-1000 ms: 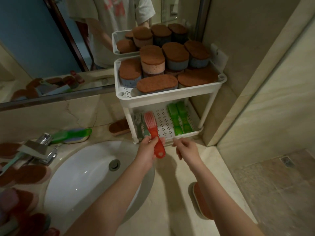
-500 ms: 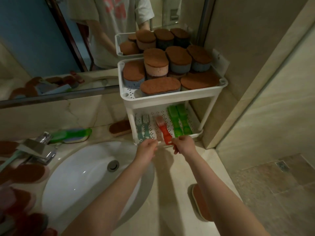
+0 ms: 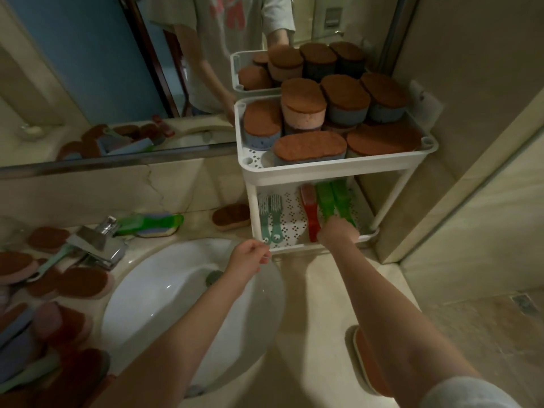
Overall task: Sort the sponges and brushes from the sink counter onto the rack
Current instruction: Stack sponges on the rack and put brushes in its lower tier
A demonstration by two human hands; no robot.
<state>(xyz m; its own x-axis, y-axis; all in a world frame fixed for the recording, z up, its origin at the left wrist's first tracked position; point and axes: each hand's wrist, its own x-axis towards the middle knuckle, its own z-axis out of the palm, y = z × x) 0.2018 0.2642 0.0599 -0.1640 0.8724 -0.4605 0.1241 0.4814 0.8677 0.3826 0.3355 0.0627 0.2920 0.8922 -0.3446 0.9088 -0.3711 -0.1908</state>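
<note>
Brown-topped, one sponge point(image 3: 363, 363) sits at the counter point(image 3: 309, 290) edge under the right forearm point(image 3: 382, 304), where a careless withdrawal may sweep it off. The left hand point(image 3: 250, 259) hangs loosely curled and empty. The right hand point(image 3: 338, 232), its grip hidden, reaches in beside the red brush point(image 3: 309, 207) on the lower shelf of the rack point(image 3: 323, 169).

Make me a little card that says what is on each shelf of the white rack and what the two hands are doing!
rack: white rack, two shelves
top shelf: brown-topped sponges, some stacked
bottom shelf: two teal brushes left, one red brush, two green brushes right
hands: right hand at the brushes' near ends, grip hidden; left hand loosely curled above the sink, holding nothing
counter: green brush by the tap, loose sponge left of the rack
</note>
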